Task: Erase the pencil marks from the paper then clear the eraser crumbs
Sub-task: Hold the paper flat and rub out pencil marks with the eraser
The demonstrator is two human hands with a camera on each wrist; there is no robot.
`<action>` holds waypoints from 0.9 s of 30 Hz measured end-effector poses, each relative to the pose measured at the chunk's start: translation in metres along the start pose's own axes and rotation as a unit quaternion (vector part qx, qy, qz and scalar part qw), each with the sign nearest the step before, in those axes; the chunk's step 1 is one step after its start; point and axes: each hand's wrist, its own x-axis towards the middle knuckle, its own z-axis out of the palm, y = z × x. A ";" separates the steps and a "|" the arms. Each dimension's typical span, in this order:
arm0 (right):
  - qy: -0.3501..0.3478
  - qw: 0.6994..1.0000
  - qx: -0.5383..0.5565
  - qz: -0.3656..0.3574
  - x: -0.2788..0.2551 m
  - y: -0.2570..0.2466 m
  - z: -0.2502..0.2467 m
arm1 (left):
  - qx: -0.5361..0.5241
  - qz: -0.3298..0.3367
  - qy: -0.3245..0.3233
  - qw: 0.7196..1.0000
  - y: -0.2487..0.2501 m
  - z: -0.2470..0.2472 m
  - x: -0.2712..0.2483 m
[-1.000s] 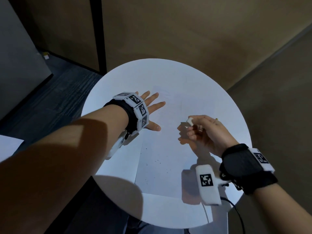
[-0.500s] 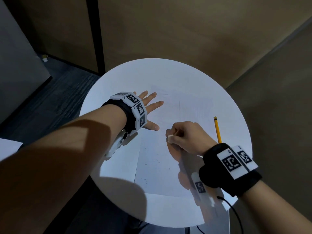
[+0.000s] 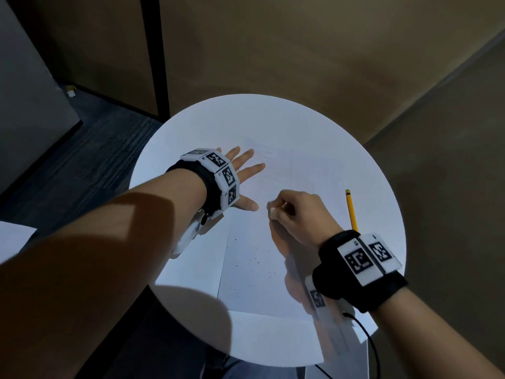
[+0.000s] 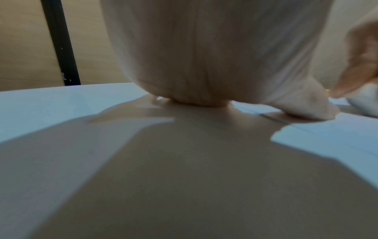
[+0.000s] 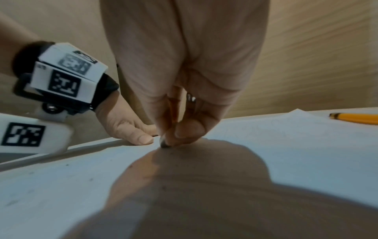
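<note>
Rubbing eraser point(image 3: 272, 210) pinched in right hand point(image 3: 299, 214) over paper point(image 3: 257, 258), flat left hand point(image 3: 243, 170) steadying, faint marks and crumbs point(image 3: 252, 260) remaining.

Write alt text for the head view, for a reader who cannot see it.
A right hand presses a small white eraser onto a sheet of paper on a round white table, while the left hand lies flat on the sheet. Dark crumbs dot the paper; a yellow pencil lies to the right.
</note>
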 end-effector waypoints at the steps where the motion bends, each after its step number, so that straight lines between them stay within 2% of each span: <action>1: -0.015 1.000 -0.010 0.000 -0.004 0.002 -0.001 | -0.003 0.001 -0.001 1.000 0.000 0.000 0.000; 4: -0.058 0.998 -0.026 0.006 -0.006 0.000 -0.008 | -0.005 0.002 -0.003 1.000 -0.002 0.001 0.000; 10: 0.028 0.999 0.021 0.020 -0.002 0.003 0.003 | 0.001 0.003 0.000 1.000 -0.001 0.000 0.000; 15: -0.033 0.999 0.003 0.032 -0.008 -0.001 -0.005 | -0.014 0.006 0.005 1.000 -0.001 0.001 -0.002; 21: 0.083 0.995 0.027 0.042 -0.012 0.002 0.009 | -0.007 0.004 0.007 1.000 -0.001 0.002 0.001; 24: 0.053 0.997 0.011 0.051 -0.026 0.000 0.010 | -0.015 0.006 0.007 1.000 -0.002 0.003 0.000; 27: 0.030 0.997 0.034 0.070 -0.015 -0.002 0.002 | -0.013 0.007 0.010 1.000 -0.004 0.004 0.002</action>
